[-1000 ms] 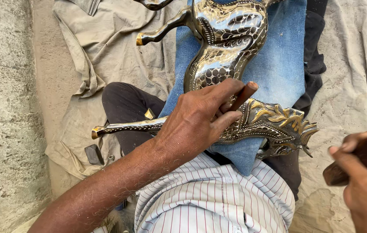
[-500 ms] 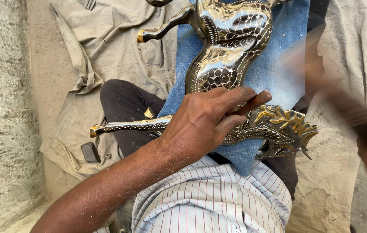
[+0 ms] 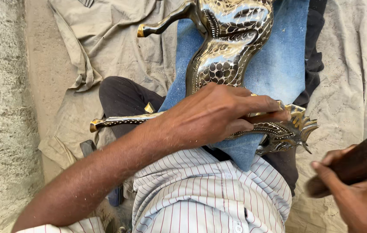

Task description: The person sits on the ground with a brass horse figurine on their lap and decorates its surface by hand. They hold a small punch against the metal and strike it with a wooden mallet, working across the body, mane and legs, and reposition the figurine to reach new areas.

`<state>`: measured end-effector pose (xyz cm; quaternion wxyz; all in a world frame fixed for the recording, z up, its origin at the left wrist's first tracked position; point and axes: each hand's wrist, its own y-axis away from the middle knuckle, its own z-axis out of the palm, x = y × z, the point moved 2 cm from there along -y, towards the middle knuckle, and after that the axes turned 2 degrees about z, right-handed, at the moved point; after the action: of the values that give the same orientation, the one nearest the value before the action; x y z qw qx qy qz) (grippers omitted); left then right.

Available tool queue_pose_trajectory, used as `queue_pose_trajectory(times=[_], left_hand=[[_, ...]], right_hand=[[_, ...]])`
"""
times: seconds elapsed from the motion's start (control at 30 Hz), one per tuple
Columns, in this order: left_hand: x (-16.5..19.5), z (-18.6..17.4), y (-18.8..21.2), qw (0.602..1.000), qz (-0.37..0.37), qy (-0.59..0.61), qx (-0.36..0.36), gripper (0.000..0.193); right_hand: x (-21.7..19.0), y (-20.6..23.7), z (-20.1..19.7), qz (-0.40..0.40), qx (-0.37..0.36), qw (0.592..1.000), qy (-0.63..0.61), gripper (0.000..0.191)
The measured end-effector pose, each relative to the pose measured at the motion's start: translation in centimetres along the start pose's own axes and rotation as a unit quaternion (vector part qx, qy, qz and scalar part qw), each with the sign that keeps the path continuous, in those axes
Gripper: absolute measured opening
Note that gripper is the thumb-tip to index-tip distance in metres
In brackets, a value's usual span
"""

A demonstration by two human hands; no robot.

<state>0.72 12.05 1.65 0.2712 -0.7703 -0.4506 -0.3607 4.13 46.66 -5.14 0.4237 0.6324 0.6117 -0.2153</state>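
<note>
Ground, far left of my grips: rough, sandy concrete floor [image 3: 2, 129], bare along the left edge of view.
Drop cloth [image 3: 105, 47]: beige, creased, spread under my legs; it runs out to the right edge too.
Blue pad [image 3: 278, 64]: lies across my lap, beneath the work; its lower corner hangs just below my left hand.
Work: brass horse figure [image 3: 231, 43], polished, with scale-pattern engraving, resting on the blue pad.
Long axis: from the top of view, beyond my left hand, down toward my lap; the head and spiked mane [image 3: 295, 129] point right, just past my left fingertips. One leg juts left at the top, another leg [image 3: 123, 121] runs left under my left wrist.
Left hand [image 3: 218, 116]: closed on a thin reddish chisel [image 3: 265, 117], its tip against the figure near the mane; the palm rests on the figure.
Open room: free cloth between my two hands, right of the mane.
Right hand [image 3: 360, 198]: closed round a dark wooden mallet handle [image 3: 356, 164], raised clear of the figure, at the right edge.
</note>
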Motion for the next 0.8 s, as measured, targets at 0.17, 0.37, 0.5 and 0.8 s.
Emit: queue_pose_trajectory(times=[0.17, 0.37, 0.5, 0.8], left_hand=[[0.3, -0.3, -1.3, 0.991, -0.015, -0.017, -0.13, 0.026], [0.7, -1.0, -1.7, 0.988, 0.105, -0.022, -0.113, 0.031], [0.6, -0.8, -1.5, 0.986, 0.089, -0.014, -0.139, 0.022], [3.9, -6.8, 1.4, 0.988, 0.142, 0.062, 0.016, 0.037]], right_hand=[[-1.1, 3.2, 2.4, -0.016, 0.033, 0.993, -0.114, 0.025], [0.7, 6.0, 4.3, 0.057, 0.045, 0.994, -0.079, 0.024], [0.9, 7.1, 4.2, 0.046, 0.058, 0.994, -0.076, 0.013], [6.3, 4.7, 5.4, 0.203, 0.103, 0.936, -0.27, 0.032]])
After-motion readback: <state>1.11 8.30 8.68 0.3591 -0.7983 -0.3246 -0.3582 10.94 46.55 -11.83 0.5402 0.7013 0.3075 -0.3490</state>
